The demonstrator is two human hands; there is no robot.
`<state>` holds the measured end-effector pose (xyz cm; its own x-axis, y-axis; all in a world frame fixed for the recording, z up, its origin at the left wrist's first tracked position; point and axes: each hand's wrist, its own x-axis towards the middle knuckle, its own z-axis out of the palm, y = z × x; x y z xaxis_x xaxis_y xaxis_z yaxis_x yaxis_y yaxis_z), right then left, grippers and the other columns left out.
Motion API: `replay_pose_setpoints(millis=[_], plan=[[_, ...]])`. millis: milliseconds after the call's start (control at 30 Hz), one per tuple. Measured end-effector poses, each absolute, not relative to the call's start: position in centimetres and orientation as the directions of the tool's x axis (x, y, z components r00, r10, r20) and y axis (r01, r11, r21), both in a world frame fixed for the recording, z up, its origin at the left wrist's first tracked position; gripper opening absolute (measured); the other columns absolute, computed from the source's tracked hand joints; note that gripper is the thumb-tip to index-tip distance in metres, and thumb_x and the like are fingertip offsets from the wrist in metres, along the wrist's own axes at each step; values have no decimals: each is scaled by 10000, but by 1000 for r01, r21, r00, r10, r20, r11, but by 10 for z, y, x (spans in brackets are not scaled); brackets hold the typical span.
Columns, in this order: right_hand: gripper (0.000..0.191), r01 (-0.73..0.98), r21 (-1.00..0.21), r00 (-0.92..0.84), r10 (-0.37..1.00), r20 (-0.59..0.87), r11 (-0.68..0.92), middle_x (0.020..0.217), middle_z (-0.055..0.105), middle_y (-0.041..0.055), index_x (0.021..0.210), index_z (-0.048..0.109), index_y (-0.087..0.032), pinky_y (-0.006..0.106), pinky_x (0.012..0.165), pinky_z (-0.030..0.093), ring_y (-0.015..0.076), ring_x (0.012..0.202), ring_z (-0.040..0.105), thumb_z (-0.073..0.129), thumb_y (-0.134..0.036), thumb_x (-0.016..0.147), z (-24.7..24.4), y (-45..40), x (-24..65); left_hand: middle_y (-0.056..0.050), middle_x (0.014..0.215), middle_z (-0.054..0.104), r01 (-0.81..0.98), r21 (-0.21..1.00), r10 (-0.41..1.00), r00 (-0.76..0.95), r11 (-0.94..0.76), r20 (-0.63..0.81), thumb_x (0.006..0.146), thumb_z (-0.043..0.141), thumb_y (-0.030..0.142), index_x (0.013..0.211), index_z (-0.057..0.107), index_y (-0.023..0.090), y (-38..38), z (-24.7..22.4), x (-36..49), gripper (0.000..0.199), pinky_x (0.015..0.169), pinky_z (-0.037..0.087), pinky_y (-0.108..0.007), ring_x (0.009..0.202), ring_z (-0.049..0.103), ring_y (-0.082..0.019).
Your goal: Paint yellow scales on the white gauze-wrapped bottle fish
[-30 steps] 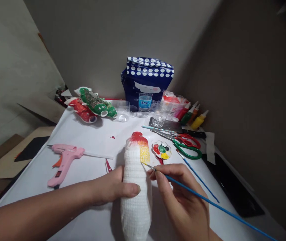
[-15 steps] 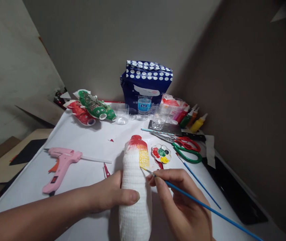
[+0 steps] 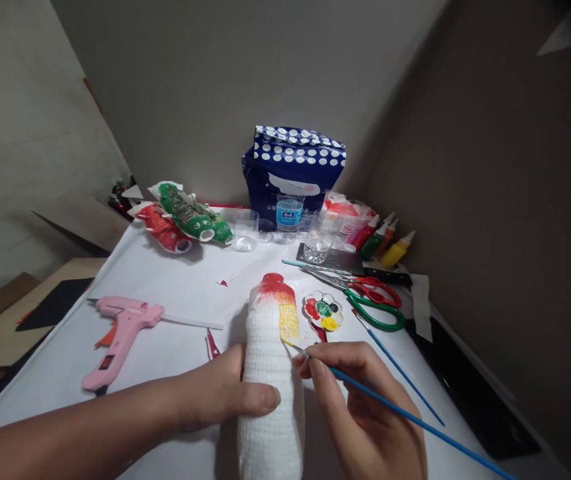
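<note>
My left hand (image 3: 235,387) is wrapped round a white cloth-covered bottle shape (image 3: 271,433), its thumb across the front. Red paint covers the far end of the bottle shape, and a yellow patch runs down its right side. Between the thumb and fingers of my right hand (image 3: 360,407) is a blue paintbrush (image 3: 390,398). Its yellow-tipped bristles touch the white cloth at the lower edge of the yellow patch. Just beyond that hand lies a flower-shaped palette (image 3: 322,310) with red, green, black and yellow paint in its wells.
A pink glue gun (image 3: 124,333) lies at left. Behind it are a red fish-like figure (image 3: 163,229) and a green one (image 3: 190,213). Clear cups (image 3: 245,230) stand before a blue bag (image 3: 295,167). Scissors (image 3: 375,310), a second brush (image 3: 400,369) and paint bottles (image 3: 396,249) are at right.
The brush tip has moved slightly down along the yellow patch, which looks a little fuller. My left hand keeps its hold. The whole view has shifted slightly.
</note>
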<state>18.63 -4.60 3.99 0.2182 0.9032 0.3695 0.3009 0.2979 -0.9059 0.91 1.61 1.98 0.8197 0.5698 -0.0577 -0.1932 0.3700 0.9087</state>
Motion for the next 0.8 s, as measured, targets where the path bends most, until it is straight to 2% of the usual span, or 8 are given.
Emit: replay_pose_setpoints(millis=[300, 467, 600, 800], plan=[[127, 291, -914, 207, 914, 349, 283, 769, 767, 25, 847, 710, -239, 304, 696, 589, 202, 750, 730, 642, -316, 921, 42, -47, 188, -176, 1193, 701, -206, 895, 567, 821, 395, -61, 795, 801, 513, 1365, 574, 156, 15, 18, 9, 710, 1036, 449, -583, 1116, 667, -362], [137, 274, -933, 259, 916, 306, 234, 796, 770, 17, 852, 711, -252, 280, 697, 587, 192, 771, 738, 630, -331, 928, 43, -49, 188, -171, 1213, 693, -203, 906, 571, 820, 372, -51, 792, 798, 528, 1353, 588, 163, 16, 19, 9, 702, 1057, 429, -582, 1141, 653, -359], [99, 256, -932, 254, 913, 320, 256, 789, 764, -12, 855, 714, -266, 244, 699, 568, 165, 772, 742, 643, -304, 915, 44, -47, 188, -171, 1223, 688, -194, 912, 570, 820, 362, -52, 792, 795, 535, 1355, 583, 162, 17, 19, 9, 709, 1058, 428, -581, 1152, 645, -360], [111, 266, -922, 244, 905, 348, 283, 788, 767, 14, 865, 719, -244, 258, 632, 562, 189, 770, 747, 634, -283, 924, 47, -46, 188, -165, 1213, 694, -181, 917, 569, 820, 355, -58, 800, 784, 543, 1355, 582, 157, 16, 21, 9, 705, 1056, 429, -579, 1152, 645, -361]])
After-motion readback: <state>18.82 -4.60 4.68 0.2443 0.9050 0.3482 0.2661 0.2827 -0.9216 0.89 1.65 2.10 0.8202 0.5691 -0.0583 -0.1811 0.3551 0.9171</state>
